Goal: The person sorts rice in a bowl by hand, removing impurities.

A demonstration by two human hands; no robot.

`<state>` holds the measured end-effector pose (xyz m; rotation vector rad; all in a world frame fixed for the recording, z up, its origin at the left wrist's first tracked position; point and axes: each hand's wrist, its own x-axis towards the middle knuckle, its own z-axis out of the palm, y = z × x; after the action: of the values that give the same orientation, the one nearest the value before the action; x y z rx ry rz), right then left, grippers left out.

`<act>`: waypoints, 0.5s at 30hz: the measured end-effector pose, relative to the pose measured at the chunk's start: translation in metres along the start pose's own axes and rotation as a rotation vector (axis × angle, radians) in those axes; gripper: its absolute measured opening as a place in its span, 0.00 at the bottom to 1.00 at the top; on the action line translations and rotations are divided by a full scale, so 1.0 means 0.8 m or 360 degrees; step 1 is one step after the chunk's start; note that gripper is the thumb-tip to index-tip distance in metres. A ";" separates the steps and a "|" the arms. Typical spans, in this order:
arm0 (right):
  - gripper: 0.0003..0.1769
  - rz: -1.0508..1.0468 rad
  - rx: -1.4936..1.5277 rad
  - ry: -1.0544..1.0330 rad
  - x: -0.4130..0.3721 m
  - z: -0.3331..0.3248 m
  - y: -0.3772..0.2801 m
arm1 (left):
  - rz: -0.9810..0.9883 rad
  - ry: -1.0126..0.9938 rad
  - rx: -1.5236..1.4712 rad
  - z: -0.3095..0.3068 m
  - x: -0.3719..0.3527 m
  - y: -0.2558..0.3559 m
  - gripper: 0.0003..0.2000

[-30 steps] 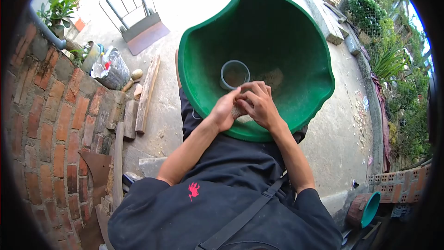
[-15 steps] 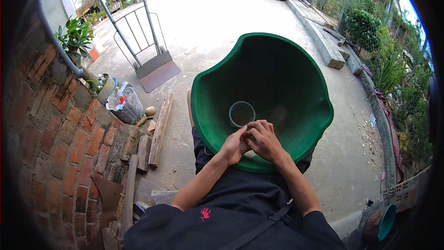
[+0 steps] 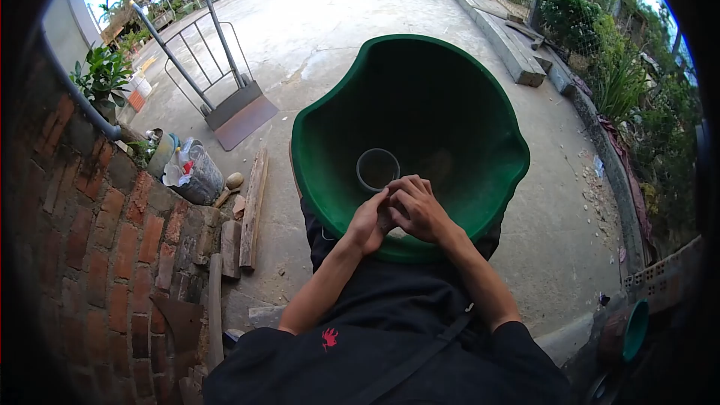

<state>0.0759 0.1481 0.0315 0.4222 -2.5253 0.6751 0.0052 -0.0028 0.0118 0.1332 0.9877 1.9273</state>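
— what are the hands doing?
— the left hand (image 3: 367, 221) and right hand (image 3: 416, 210) are pressed together, fingers curled in tight. i can't tell what's between them.
— and the cup (image 3: 377, 169)?
— just beyond the fingertips, upright inside the green basin (image 3: 420, 82). the basin's near rim sits under the hands.

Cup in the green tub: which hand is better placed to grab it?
Left, likely. The left hand sits just below the cup, fingertips near its rim; the right hand lies off to its side.
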 end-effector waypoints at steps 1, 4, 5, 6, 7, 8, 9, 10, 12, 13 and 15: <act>0.10 0.0038 0.0011 -0.0011 0.002 -0.002 0.000 | 0.0009 0.0009 -0.0016 -0.002 0.001 0.000 0.17; 0.09 0.0103 0.0097 0.0082 0.004 -0.004 0.001 | 0.0061 0.0032 -0.0152 0.001 0.001 0.002 0.17; 0.08 0.0093 0.0128 0.0144 0.004 -0.004 0.001 | 0.0058 0.0043 -0.0148 0.004 -0.002 0.005 0.17; 0.07 0.0089 0.0160 0.0212 0.004 -0.003 0.001 | 0.0065 0.0050 -0.0156 0.002 0.000 0.006 0.18; 0.07 0.0085 0.0132 0.0249 0.004 -0.001 0.003 | 0.0064 0.0062 -0.0162 -0.001 -0.001 0.005 0.18; 0.07 0.0091 0.0143 0.0287 0.004 0.000 0.002 | 0.0052 0.0057 -0.0175 -0.003 -0.001 0.006 0.18; 0.07 0.0090 0.0148 0.0328 0.005 0.000 0.002 | 0.0057 0.0031 -0.0141 0.000 -0.003 0.008 0.20; 0.07 0.0143 0.0157 0.0344 0.006 0.001 0.002 | 0.0054 0.0026 -0.0137 -0.002 -0.001 0.009 0.21; 0.08 0.0060 0.0167 0.0424 0.006 0.002 0.003 | 0.0026 0.0020 -0.0131 -0.004 0.001 0.008 0.23; 0.08 0.0080 0.0167 0.0427 0.004 0.003 0.005 | 0.0043 0.0004 -0.0119 -0.004 0.000 0.009 0.23; 0.09 -0.0016 0.0117 0.0466 0.004 0.004 0.007 | 0.0064 -0.0010 -0.0113 -0.002 0.000 0.009 0.23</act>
<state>0.0697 0.1505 0.0286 0.3343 -2.2272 0.7679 -0.0004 -0.0054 0.0158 0.1192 0.9171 1.9950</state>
